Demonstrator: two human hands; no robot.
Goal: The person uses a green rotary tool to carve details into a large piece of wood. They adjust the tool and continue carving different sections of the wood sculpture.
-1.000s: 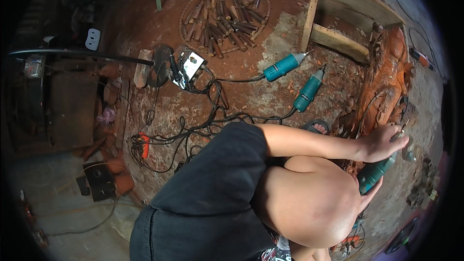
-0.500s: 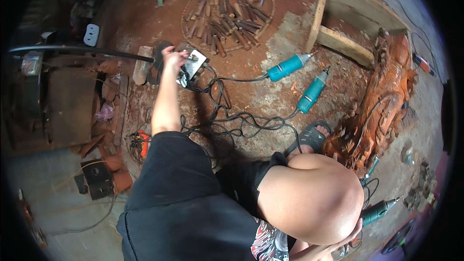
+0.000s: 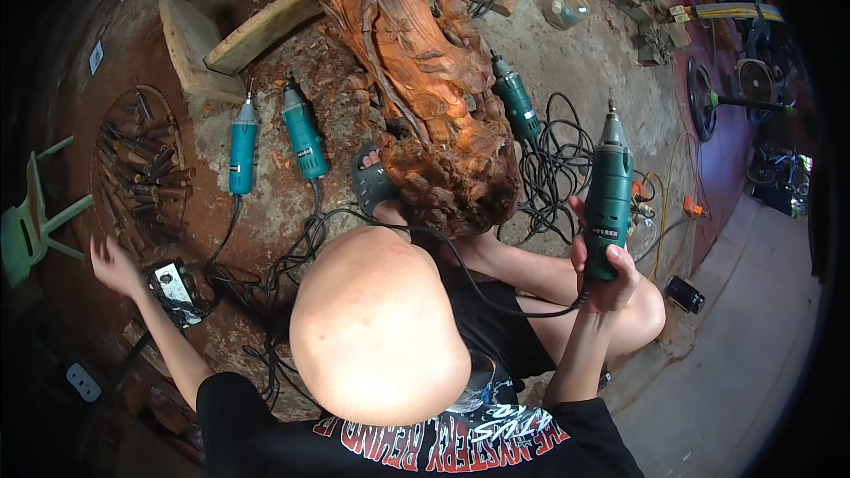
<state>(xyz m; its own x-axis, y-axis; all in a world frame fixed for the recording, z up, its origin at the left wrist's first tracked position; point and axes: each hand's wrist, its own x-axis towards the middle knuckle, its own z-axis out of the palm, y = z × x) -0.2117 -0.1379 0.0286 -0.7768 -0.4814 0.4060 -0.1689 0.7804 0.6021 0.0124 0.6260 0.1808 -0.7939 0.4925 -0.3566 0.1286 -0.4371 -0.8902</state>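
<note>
My right hand is wrapped round the body of a dark green die grinder, which it holds nearly upright, bit end away from me. The grinder's cord runs from its lower end across my legs to the left. Out at the left, my left hand is in the air with fingers apart and nothing in it. Close by it, a white-topped box lies on the floor among black cords. In front of me a reddish-brown wood carving lies by my foot, full of deep relief.
Two teal die grinders lie left of the carving, and another grinder lies to its right beside tangled black cord. Wooden-handled tools fill a round tray at left. A wooden frame and green chair stand farther off.
My view has swung to the right. The left hand has come off the white-topped box, and my right hand, earlier mostly behind my knee, now shows holding up the grinder.
</note>
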